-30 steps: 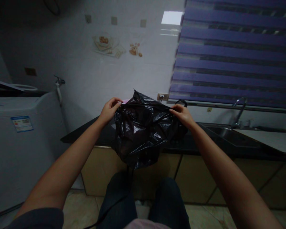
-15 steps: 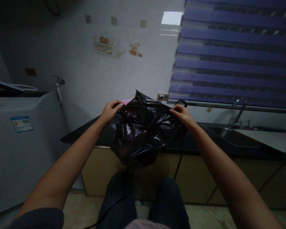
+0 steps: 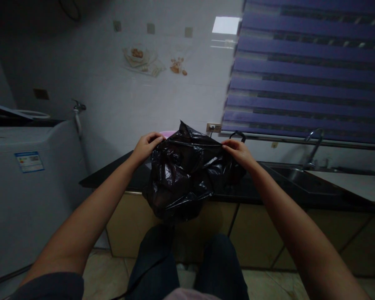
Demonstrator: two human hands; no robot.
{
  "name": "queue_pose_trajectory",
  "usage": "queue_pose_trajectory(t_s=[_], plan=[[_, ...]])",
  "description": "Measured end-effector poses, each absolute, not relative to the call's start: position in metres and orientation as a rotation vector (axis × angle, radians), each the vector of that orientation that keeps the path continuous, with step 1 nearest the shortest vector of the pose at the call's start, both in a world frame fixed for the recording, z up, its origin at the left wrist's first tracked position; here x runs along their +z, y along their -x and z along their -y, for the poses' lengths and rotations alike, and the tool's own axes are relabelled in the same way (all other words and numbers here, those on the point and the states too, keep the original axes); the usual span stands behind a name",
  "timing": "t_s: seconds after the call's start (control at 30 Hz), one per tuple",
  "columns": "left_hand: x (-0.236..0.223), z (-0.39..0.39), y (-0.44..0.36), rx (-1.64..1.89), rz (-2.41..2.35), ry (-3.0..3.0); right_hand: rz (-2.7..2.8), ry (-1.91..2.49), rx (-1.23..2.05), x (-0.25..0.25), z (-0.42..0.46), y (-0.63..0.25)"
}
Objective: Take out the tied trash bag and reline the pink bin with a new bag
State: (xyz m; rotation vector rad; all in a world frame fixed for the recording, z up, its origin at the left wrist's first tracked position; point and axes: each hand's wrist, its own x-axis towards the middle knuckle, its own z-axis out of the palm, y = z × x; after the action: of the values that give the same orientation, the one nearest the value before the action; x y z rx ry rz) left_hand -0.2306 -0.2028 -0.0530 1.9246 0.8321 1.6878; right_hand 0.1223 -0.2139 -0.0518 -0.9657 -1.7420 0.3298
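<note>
A shiny black plastic bag (image 3: 187, 175) hangs crumpled between my hands, in front of the counter edge. My left hand (image 3: 147, 146) pinches its upper left edge between thumb and fingers. On the other side my right hand (image 3: 238, 152) grips the upper right edge, so the top is drawn nearly straight, with one corner poking up. Behind the bag shows the rim of a pink object (image 3: 168, 133), mostly hidden. A dark loop (image 3: 238, 134) rises just behind my right hand; what it belongs to is hidden.
A dark countertop (image 3: 112, 173) runs along the tiled wall above beige cabinets (image 3: 256, 229). To the right are a sink (image 3: 296, 177), a faucet (image 3: 314, 146) and a pale board (image 3: 353, 183). A white washing machine (image 3: 28, 187) stands at the left, near a wall tap (image 3: 78, 106).
The bag's body has sagged and shifted slightly left, and its raised corner has moved a little right and down. My left hand has edged right. Both hands keep their grip.
</note>
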Motion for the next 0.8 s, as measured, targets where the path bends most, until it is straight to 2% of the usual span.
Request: queue_pose_trajectory(t_s=[0.3, 0.8], plan=[[-0.0561, 0.2013, 0.2315, 1.652, -0.841, -1.974, 1.835, 0.99, 0.222, -0.0489, 0.2155, -0.1202], [-0.0599, 0.2005, 0.2366, 1.485, -0.681, -1.98, 1.753, 1.017, 0.283, -0.0504, 0.2114, -0.1234]])
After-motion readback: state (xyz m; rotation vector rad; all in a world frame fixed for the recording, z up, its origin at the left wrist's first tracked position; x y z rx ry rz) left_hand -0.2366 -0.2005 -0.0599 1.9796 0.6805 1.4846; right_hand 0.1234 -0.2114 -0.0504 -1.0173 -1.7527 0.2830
